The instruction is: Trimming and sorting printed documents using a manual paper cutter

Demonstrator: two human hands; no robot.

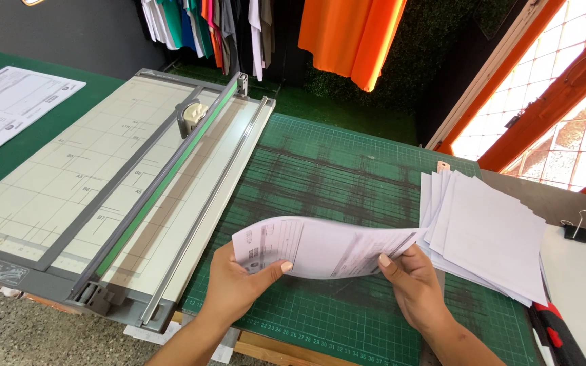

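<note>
Paper, printed, one small bundle (320, 247), lower centre of the frame, bowed upward above the green cutting mat (347, 176). Left hand (235, 285) grips its left end, thumb on top and fingers curled beneath, clamped on the sheets. Right hand (412, 285) grips the right end the same way, thumb pressed on the upper face. How many sheets are in the bundle cannot be told.

Stack of cut sheets (483, 230), one, fanned, blank side up, right of centre, just beside the held bundle; at least six edges show. Judged from this, part of the cutting is done, and the bundle in hand is not yet added to the stack.

Paper trimmer (69, 183), one, left half of the frame, bed bare. Printed sheet (8, 102), one, upper left. Binder clip (581, 230), one, right edge. Hanging shirts (347, 34), several, top.
</note>
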